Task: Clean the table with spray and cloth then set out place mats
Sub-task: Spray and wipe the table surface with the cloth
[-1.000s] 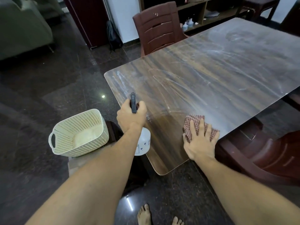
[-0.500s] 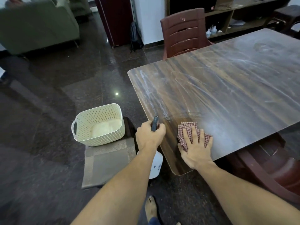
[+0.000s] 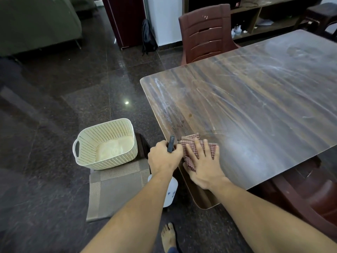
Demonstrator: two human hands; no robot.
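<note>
Wiping step: right hand (image 3: 202, 167), fingers spread, is pressing cloth (image 3: 188, 140) onto tabletop (image 3: 255, 99) edge, frame centre; left hand (image 3: 164, 157) is gripping spray bottle (image 3: 172, 189) beside it. Next move is likely needing broad sweeps across streaks.

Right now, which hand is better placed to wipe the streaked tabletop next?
Right. The right hand lies flat on the checked cloth, which sits on the table near its corner. The left hand grips the spray bottle at the table's edge, so it is occupied.
</note>
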